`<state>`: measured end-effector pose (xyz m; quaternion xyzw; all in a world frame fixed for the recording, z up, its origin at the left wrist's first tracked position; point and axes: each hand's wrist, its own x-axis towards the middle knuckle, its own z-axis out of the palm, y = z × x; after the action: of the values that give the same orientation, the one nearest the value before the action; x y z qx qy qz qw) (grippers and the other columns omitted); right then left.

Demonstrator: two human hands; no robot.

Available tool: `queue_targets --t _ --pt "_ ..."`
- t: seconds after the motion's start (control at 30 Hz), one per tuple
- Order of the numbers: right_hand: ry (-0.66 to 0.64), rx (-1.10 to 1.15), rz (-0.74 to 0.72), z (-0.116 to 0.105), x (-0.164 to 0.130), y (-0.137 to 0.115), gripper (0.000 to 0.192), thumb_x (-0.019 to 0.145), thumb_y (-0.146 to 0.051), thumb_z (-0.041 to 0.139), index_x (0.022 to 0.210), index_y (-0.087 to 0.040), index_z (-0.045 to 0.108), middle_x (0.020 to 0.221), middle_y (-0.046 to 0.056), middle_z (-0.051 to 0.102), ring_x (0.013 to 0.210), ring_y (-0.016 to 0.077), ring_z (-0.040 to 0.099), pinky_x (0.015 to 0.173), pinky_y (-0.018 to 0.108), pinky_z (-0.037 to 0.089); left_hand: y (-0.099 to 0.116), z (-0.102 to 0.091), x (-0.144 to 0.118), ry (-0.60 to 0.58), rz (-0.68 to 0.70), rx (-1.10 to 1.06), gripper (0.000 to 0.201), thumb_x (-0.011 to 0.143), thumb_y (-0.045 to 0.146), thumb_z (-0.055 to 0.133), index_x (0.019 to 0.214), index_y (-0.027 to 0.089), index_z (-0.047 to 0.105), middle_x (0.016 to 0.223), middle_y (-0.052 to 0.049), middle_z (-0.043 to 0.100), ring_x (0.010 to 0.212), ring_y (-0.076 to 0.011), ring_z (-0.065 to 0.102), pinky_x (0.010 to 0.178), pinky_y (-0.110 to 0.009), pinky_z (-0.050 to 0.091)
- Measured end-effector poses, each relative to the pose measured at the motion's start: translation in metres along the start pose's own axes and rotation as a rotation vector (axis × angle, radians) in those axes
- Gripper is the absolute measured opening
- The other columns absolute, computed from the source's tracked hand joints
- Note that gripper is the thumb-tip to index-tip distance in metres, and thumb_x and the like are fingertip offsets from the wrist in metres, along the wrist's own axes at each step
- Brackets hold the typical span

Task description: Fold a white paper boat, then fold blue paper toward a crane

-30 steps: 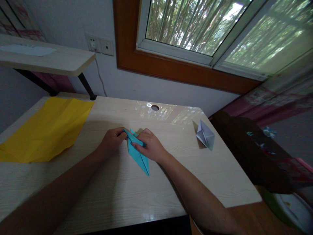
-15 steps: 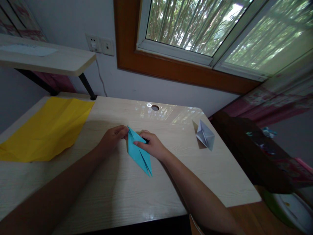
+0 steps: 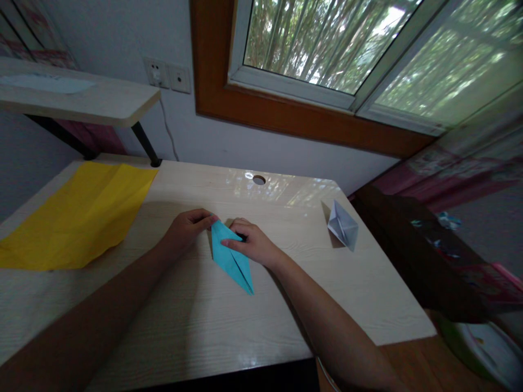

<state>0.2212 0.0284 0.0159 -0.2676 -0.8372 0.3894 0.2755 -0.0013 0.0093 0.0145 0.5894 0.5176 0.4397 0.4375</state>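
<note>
A folded teal paper shape (image 3: 231,258), long and pointed, lies flat on the light wooden desk (image 3: 196,321) with its sharp tip toward me. My left hand (image 3: 186,228) pinches its upper left corner with the fingertips. My right hand (image 3: 251,242) presses down on its upper right edge, fingers laid across the paper. Both hands meet at the far end of the shape.
A large yellow sheet (image 3: 77,215) lies on the desk's left side. A small folded white paper figure (image 3: 343,226) stands at the right. A cable hole (image 3: 259,179) is near the back edge. A raised shelf (image 3: 81,100) sits at the back left; dark furniture (image 3: 412,250) stands to the right.
The raised flap of the teal paper has been folded down flat. The shape now lies as one smooth pointed form, and my fingers have shifted slightly along its top edge.
</note>
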Motion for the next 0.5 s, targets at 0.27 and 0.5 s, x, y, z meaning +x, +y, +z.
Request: queue_targets --t 0.27,0.5 --pt "0.099 0.041 0.006 0.0015 -0.001 0.0043 0.017 0.088 -0.036 0.073 0.088 -0.021 0.067 0.106 0.007 0.059 0.104 0.0197 0.059 0.095 0.036 0.05 -0.0015 -0.0004 0.0005 0.09 -0.003 -0.025 0.031 0.084 0.048 0.064 0.076 0.019 0.071 0.07 0.0 0.065 0.07 -0.0173 0.056 0.069 -0.028 0.045" --pt "0.077 0.056 -0.021 0.0036 -0.0006 0.0088 0.012 0.087 -0.03 0.075 0.088 -0.02 0.068 0.109 0.007 0.061 0.107 0.0196 0.059 0.097 0.037 0.05 0.0012 -0.0016 -0.0007 0.153 -0.007 -0.061 0.027 0.085 0.044 0.065 0.082 0.019 0.074 0.071 0.0 0.064 0.07 -0.0158 0.054 0.068 -0.027 0.043"
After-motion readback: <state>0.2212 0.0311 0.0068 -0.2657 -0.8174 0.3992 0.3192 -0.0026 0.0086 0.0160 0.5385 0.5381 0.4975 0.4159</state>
